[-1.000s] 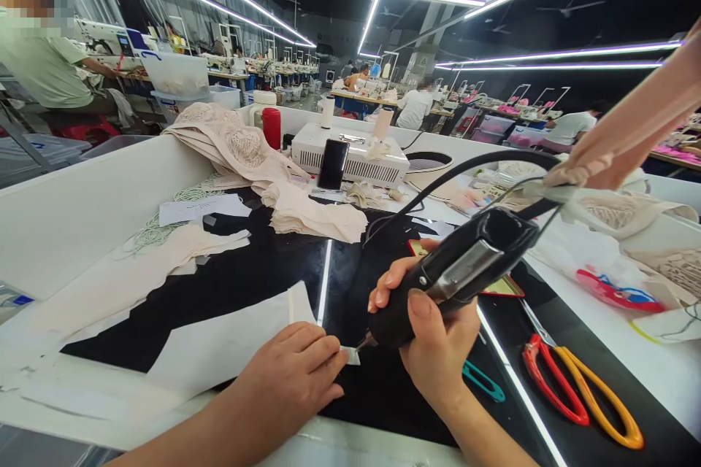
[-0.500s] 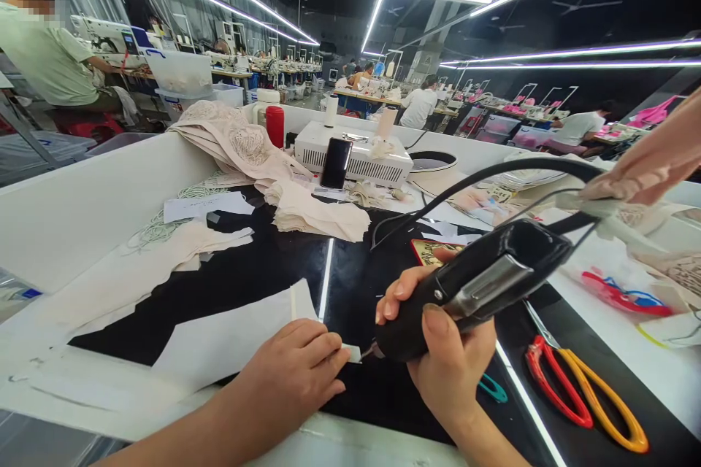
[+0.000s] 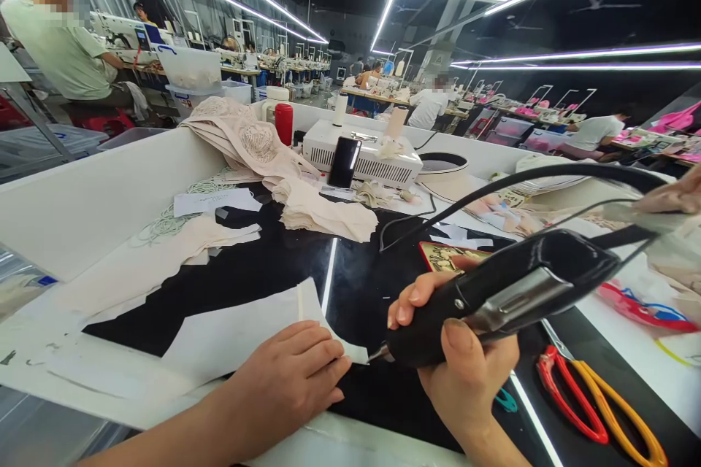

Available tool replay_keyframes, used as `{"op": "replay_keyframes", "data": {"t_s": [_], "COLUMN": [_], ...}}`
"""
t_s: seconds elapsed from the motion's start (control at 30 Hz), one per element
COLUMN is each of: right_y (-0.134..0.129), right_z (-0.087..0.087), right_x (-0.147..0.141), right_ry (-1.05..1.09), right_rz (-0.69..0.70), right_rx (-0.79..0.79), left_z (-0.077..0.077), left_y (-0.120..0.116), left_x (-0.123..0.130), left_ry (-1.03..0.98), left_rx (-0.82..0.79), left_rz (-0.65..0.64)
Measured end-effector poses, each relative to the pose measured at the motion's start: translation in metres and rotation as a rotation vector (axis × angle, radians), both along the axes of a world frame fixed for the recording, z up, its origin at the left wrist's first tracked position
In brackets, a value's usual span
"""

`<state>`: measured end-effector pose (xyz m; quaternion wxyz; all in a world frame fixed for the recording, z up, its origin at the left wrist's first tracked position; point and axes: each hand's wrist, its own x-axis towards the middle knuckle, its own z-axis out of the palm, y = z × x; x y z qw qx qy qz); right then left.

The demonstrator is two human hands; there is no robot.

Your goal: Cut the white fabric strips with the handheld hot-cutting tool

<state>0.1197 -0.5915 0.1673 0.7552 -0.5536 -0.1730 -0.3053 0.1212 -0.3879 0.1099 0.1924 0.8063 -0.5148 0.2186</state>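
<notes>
My left hand (image 3: 293, 377) lies palm down on a white, sheet-like piece (image 3: 235, 332), its fingers close together and flat on it. A pale strip runs across the piece's top end, and its curved right edge narrows to a point beyond my fingertips. My right hand (image 3: 465, 361) is wrapped round a black corded hot knife (image 3: 493, 299) with a metal lever on its side. The thin metal tip points left and meets, or nearly meets, the piece's pointed corner. Whether the piece is fabric or paper I cannot tell.
Red-and-orange-handled scissors (image 3: 588, 383) lie at right on the black tabletop (image 3: 219, 284). Beige cut pieces (image 3: 328, 211) are stacked behind, before a phone (image 3: 344, 163) and a white vented box (image 3: 366, 149). The tool's black cord (image 3: 493, 186) arches over the right side. Co-workers sit farther off.
The hot knife's rear end and my right hand have moved right, its tip staying by the piece's corner. More curved edge shows beside my left fingers. The camera has turned slightly left.
</notes>
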Motion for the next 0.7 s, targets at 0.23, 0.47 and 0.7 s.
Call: {"op": "replay_keyframes", "data": {"t_s": [0.23, 0.47, 0.7], "right_y": [0.0, 0.002, 0.008], "right_z": [0.003, 0.01, 0.018], "right_x": [-0.001, -0.002, 0.008], "right_ry": [0.017, 0.034, 0.036], "right_rz": [-0.017, -0.057, -0.079], "right_rx": [-0.013, -0.007, 0.025], "left_z": [0.001, -0.005, -0.01], "left_y": [0.008, 0.006, 0.003], "left_x": [0.002, 0.0, 0.0], "left_ry": [0.018, 0.004, -0.006], "left_rx": [0.016, 0.004, -0.005], "left_rz": [0.048, 0.072, 0.083]}}
